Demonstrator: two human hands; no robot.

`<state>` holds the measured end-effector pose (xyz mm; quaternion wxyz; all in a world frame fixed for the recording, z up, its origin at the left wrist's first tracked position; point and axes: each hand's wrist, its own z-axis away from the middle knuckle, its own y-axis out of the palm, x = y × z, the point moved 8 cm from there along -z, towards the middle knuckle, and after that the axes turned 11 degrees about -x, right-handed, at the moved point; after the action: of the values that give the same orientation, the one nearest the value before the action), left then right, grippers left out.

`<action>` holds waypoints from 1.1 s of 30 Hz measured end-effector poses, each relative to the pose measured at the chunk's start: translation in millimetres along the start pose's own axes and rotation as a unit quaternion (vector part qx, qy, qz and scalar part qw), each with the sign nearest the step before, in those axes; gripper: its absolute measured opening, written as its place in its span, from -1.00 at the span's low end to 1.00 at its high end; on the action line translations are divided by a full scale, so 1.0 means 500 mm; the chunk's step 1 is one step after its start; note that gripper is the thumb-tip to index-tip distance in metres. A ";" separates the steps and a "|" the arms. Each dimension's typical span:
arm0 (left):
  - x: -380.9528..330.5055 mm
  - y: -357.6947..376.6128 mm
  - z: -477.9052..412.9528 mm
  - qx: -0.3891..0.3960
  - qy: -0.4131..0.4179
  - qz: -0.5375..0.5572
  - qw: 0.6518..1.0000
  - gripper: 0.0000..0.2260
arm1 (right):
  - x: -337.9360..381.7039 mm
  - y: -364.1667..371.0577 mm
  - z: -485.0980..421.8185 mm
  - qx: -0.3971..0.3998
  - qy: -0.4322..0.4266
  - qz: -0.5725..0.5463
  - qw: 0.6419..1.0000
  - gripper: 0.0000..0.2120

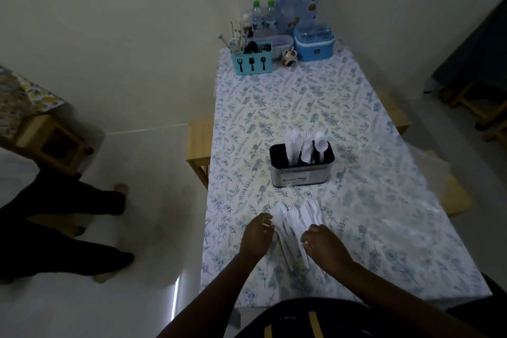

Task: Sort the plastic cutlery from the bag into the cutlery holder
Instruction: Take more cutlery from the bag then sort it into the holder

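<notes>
On the near end of the floral-print tablecloth, a loose pile of white plastic cutlery lies fanned out, spoons and forks, with both hands right at it. Left hand curls at the pile's left edge, right hand curls over its right side; whether either pinches a piece, I cannot tell. Beyond the pile stands the black-and-metal cutlery holder, white pieces upright inside.

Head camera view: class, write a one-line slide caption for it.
Both hands, left hand and right hand, gather loose white plastic cutlery on the floral tablecloth before a partly filled cutlery holder.
</notes>
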<state>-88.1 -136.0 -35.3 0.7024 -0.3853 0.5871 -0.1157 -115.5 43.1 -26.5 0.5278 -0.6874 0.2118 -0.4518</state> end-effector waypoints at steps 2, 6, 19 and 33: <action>0.009 -0.005 0.001 0.000 -0.004 -0.015 1.000 -0.83 | 0.011 0.016 -0.016 0.028 -0.002 0.016 0.999 -0.87; 0.022 -0.016 0.011 0.001 -0.025 -0.016 1.000 -0.84 | 0.027 0.040 -0.028 0.046 0.017 0.073 0.996 -0.92; 0.057 -0.029 0.032 0.010 -0.091 0.000 0.996 -0.85 | 0.020 0.058 -0.060 0.042 0.174 0.038 0.983 -0.90; -0.006 0.011 -0.010 0.119 -0.277 0.301 0.905 -0.71 | 0.024 0.031 -0.006 0.132 0.213 -0.262 0.932 -0.85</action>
<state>-95.0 -132.8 -36.9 0.8790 -0.1200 0.4385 0.1435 -109.1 27.0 -35.9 0.4194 -0.5299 0.0704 -0.7337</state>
